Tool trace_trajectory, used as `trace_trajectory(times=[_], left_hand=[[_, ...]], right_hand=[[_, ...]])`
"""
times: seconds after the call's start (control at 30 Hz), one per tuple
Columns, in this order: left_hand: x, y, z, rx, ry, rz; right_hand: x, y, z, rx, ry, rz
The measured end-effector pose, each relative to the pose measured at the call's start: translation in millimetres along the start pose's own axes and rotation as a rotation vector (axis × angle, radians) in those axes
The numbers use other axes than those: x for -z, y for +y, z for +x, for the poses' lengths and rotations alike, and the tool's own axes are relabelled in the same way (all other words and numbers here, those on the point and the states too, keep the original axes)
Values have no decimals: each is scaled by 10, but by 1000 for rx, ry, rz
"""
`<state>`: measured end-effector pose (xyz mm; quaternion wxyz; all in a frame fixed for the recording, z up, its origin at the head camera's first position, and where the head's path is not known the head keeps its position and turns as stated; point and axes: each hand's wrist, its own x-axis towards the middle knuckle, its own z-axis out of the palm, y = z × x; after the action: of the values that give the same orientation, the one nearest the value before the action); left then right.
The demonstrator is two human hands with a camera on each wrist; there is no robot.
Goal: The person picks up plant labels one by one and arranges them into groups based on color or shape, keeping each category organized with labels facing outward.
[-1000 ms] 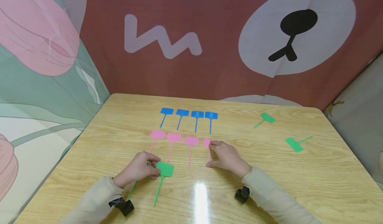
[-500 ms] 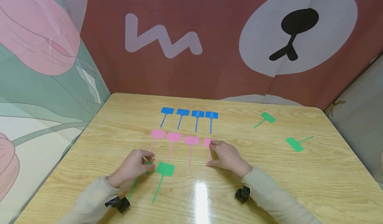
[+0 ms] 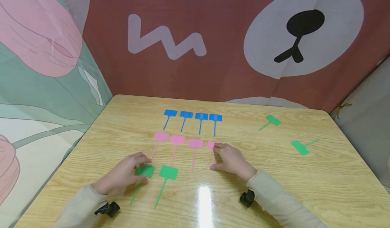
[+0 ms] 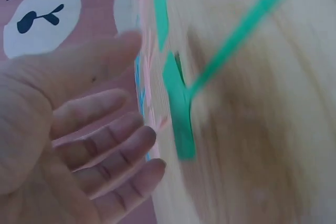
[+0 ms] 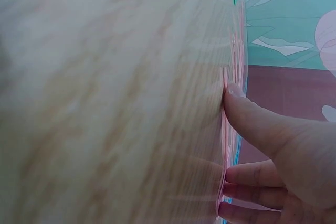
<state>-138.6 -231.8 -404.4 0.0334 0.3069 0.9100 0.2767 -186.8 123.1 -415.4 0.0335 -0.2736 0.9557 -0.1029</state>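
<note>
My left hand [image 3: 120, 175] hovers over a green T-shaped plant label [image 3: 147, 171], holding nothing; in the left wrist view its fingers [image 4: 113, 153] are extended, apart from the label's green plate [image 4: 181, 119]. To the right lies a second green label [image 3: 168, 172], its stem pointing toward the person. My right hand [image 3: 230, 160] rests on the rightmost pink plant label [image 3: 210, 145], with fingertips on its plate and the thumb [image 5: 239, 103] down near the stem's tip. That hand covers part of this label.
Several pink labels [image 3: 195, 143] form a row across the wooden table [image 3: 243, 197]. Behind them is a row of several blue labels [image 3: 186, 114]. Two more green labels, one farther back [image 3: 273, 119] and one nearer [image 3: 300, 147], lie askew at right. A printed cloth [image 3: 182, 75] hangs behind.
My left hand has let go of the second green label and moved left over the first one, its fingers spreading. The second label's stem has shifted slightly. The right hand has stayed put.
</note>
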Motion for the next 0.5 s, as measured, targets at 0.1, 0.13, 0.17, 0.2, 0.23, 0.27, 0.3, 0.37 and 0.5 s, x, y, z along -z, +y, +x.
trace_trajectory(times=[0.1, 0.13, 0.17, 0.2, 0.23, 0.27, 0.3, 0.37, 0.5], left_hand=[[22, -33, -52, 9, -64, 63], [27, -48, -72, 13, -84, 84], [28, -61, -89, 10, -98, 104], [30, -73, -105, 2, -111, 120], [30, -85, -120, -7, -124, 129], [29, -94, -132, -15, -136, 135], [27, -103, -142, -26, -147, 139], [22, -113, -152, -54, -161, 140], [9, -118, -163, -106, -167, 161]], right_hand=[[-2, 0, -2, -1, -2, 0], [-2, 0, -2, -2, -4, 1], [-1, -1, -2, -2, -5, 1], [0, -3, -1, -4, -7, 2], [1, -5, 0, -5, -7, 2], [2, -5, 0, -5, -8, 2], [2, -6, 2, -6, -7, 2], [6, -9, 3, -8, -5, 1], [9, -12, -2, -8, -5, 6]])
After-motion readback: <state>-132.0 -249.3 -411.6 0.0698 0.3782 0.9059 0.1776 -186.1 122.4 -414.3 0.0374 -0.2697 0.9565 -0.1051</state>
